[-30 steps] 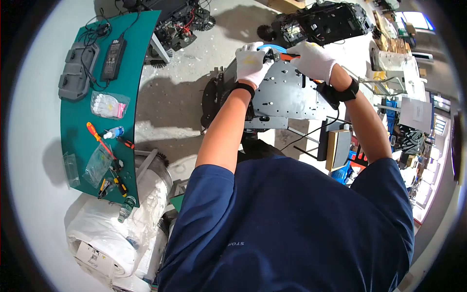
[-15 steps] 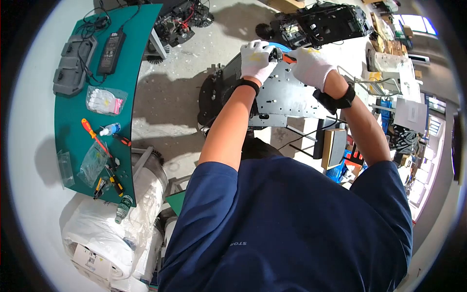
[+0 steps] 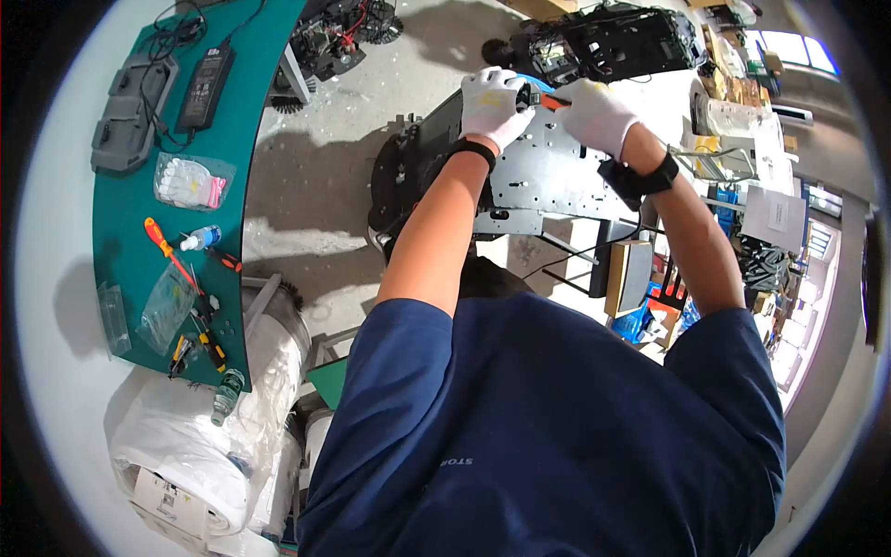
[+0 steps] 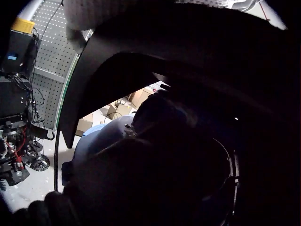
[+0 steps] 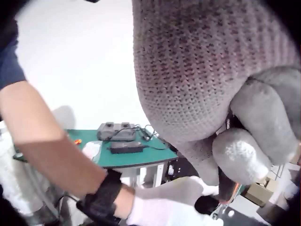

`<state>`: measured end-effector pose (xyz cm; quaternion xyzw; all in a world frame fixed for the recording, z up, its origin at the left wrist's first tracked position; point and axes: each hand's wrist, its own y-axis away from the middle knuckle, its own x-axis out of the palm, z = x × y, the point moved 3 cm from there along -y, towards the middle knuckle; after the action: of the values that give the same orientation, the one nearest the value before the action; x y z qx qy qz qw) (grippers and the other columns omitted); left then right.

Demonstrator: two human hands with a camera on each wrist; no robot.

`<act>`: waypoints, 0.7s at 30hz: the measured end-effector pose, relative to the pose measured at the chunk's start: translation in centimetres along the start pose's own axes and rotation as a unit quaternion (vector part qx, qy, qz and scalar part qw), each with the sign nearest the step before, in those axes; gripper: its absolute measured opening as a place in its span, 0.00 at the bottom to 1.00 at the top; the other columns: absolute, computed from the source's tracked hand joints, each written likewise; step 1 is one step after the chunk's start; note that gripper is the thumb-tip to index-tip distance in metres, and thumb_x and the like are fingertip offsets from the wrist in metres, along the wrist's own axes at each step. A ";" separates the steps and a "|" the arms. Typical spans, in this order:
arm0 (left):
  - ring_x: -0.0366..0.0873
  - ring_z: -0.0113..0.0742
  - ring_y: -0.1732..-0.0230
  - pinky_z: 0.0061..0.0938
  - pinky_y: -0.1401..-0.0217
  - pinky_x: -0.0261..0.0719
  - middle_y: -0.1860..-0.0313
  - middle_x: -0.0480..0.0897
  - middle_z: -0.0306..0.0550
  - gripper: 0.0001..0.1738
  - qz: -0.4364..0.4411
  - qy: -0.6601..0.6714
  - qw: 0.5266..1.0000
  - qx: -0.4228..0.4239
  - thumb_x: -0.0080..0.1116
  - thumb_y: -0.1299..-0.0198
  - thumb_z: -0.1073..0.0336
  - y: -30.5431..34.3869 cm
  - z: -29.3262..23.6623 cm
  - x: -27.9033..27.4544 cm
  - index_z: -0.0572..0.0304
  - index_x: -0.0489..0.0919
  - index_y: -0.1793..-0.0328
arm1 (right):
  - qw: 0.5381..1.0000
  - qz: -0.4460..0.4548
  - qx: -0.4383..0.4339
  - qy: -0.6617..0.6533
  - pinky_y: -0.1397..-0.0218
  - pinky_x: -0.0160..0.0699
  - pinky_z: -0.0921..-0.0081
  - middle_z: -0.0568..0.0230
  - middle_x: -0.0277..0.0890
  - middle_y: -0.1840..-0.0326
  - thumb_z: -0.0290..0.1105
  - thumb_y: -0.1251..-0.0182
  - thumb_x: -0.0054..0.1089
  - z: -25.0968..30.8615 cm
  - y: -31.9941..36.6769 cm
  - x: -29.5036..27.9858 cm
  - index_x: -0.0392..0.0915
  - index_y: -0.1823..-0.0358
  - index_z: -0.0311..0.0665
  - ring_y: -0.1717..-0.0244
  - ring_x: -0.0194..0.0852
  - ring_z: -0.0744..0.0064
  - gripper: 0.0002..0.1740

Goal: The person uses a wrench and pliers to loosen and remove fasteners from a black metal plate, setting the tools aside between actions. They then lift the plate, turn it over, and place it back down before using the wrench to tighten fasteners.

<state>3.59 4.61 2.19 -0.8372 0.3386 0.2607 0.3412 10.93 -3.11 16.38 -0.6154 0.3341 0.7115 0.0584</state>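
Note:
In the head view both hands wear white gloves and are held close together over the grey metal plate (image 3: 548,181) of a black machine. My left hand (image 3: 492,107) pinches a small black part (image 3: 529,96) on its right side. My right hand (image 3: 599,119) grips a tool with an orange handle (image 3: 554,101), its near end reaching the black part. In the right wrist view its gloved fingers (image 5: 242,155) curl around the orange-and-black tool, mostly hidden by the glove. A dark curved panel (image 4: 94,89) fills much of the left wrist view, below a gloved finger.
On the left stands a green table (image 3: 121,241) with a grey charger dock (image 3: 135,111), a black power adapter (image 3: 206,88), bagged gloves (image 3: 188,182), a screwdriver (image 3: 156,232) and a small bottle (image 3: 200,238). Another black machine (image 3: 613,42) sits behind. A cable (image 3: 580,255) trails at the right.
The camera view has turned slightly, so table and machine appear farther left. Both hands have shifted a little right over the plate, still together. An orange piece seen below the right hand is no longer visible.

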 end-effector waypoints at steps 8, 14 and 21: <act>0.71 0.38 0.41 0.43 0.41 0.64 0.48 0.80 0.33 0.25 0.008 -0.016 1.000 -0.004 0.69 0.56 0.48 0.1 0.2 0.3 0.41 0.82 0.50 | 0.999 0.039 -0.004 0.009 0.64 0.81 0.64 0.47 0.81 0.74 0.38 0.43 0.54 -0.4 -0.7 -0.7 0.83 0.64 0.32 0.70 0.83 0.52 0.16; 0.70 0.39 0.37 0.44 0.38 0.63 0.43 0.79 0.37 0.30 0.047 0.012 0.999 0.005 0.67 0.55 0.48 -0.3 0.4 0.1 0.43 0.80 0.43 | 0.990 0.047 -0.045 0.126 0.60 0.81 0.64 0.42 0.81 0.66 0.38 0.44 0.55 -1.8 -1.0 -1.1 0.82 0.66 0.28 0.64 0.83 0.50 0.17; 0.74 0.50 0.38 0.34 0.35 0.71 0.39 0.78 0.54 0.39 0.193 0.036 0.973 0.123 0.65 0.51 0.54 -3.4 1.6 -3.2 0.52 0.70 0.31 | 0.961 0.096 -0.085 0.246 0.57 0.80 0.65 0.54 0.82 0.65 0.36 0.44 0.58 -1.3 -0.5 -3.3 0.82 0.61 0.37 0.61 0.82 0.53 0.13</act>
<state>3.75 8.86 4.62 -0.7169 0.5353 0.2474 0.3719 13.05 -2.36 19.19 -0.7394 0.3337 0.5660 -0.1469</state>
